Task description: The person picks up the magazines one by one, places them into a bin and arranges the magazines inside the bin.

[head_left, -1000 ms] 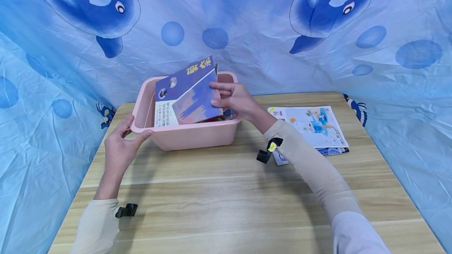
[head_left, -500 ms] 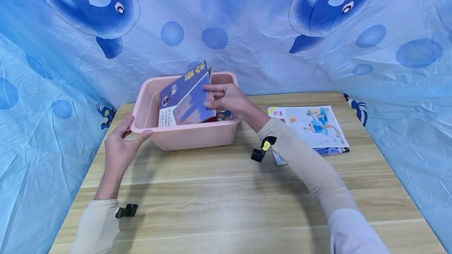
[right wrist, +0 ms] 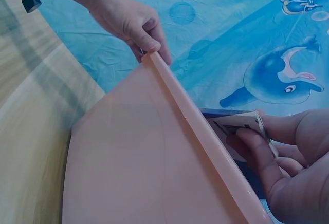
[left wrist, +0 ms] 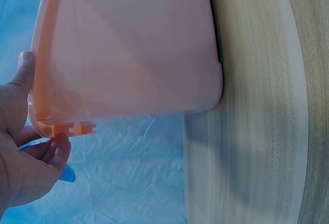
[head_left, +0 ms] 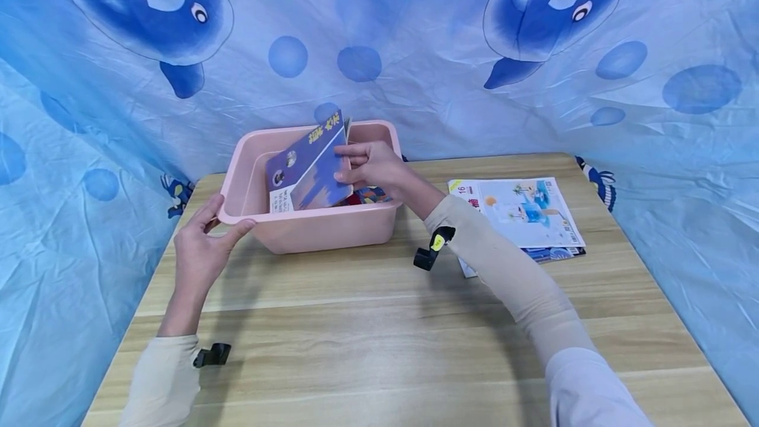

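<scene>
Right hand [head_left: 370, 167] pinching blue book [head_left: 308, 167] inside pink bin [head_left: 320, 229], left hand [head_left: 198, 249] gripping rim, magazine [head_left: 522, 211] marked "16"

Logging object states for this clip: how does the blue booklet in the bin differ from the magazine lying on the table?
The blue booklet stands tilted, its lower part inside the pink bin; the magazine lies flat on the table. The right hand pinches the booklet, while nothing touches the magazine. The booklet's cover is dark blue with yellow lettering; the magazine's is mostly white with a pale illustration. Both are thin printed items with their covers facing up.
</scene>
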